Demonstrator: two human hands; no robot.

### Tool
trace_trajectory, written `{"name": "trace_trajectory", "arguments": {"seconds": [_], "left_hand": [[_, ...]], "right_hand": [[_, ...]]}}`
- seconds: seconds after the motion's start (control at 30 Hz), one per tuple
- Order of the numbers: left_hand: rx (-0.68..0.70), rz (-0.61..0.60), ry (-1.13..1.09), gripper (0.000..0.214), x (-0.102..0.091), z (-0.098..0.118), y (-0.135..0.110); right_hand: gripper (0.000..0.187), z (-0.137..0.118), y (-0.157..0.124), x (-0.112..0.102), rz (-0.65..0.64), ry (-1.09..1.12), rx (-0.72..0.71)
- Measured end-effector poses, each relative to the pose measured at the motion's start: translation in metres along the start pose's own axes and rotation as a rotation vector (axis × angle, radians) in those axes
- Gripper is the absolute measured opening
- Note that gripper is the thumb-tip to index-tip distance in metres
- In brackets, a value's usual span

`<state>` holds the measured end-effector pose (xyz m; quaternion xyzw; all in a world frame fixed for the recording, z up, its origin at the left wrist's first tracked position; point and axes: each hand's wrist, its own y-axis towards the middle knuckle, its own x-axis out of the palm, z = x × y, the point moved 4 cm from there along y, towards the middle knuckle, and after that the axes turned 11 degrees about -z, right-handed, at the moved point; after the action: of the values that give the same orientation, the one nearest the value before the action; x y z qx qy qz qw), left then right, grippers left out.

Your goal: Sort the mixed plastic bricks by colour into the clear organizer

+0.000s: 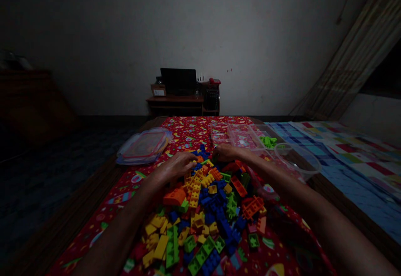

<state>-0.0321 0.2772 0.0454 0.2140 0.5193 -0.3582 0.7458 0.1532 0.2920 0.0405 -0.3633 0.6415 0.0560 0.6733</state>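
- My left grip (183, 162) is at the far end of the heaped blocks (216, 201); I can't tell if it's grasping any.
- My right grip (223, 153) is curled nearby, contents hidden.
- Lids (145, 145) lie left, green blocks (268, 142) in a tub (272, 130) right.

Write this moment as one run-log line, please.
left hand: at bricks; right hand: at bricks; bricks: mixed heap on cloth; green bricks: in tub; lids: stacked

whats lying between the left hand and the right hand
In the head view, blue bricks and an orange brick lie between the left hand and right hand.
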Motion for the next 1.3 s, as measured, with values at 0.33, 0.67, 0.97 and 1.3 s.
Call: {"name": "trace_trajectory", "arguments": {"seconds": [0.33, 0.67, 0.97, 1.3], "left_hand": [[-0.009, -0.026, 0.041, 0.035, 0.002, 0.006, 0.001], [0.023, -0.050, 0.078, 0.034, 0.006, 0.011, 0.004], [-0.003, -0.034, 0.037, 0.035, -0.001, 0.020, -0.001], [0.140, 0.032, -0.005, 0.032, 0.009, 0.030, 0.000]], "right_hand": [[0.022, 0.006, 0.003, 0.005, 0.170, -0.001, 0.109], [0.012, 0.052, -0.033, -0.015, 0.347, 0.607, -0.063], [0.019, 0.086, -0.081, -0.025, 0.524, 0.431, 0.255], [0.031, 0.137, -0.133, -0.027, 0.691, 0.132, 0.753]]}}
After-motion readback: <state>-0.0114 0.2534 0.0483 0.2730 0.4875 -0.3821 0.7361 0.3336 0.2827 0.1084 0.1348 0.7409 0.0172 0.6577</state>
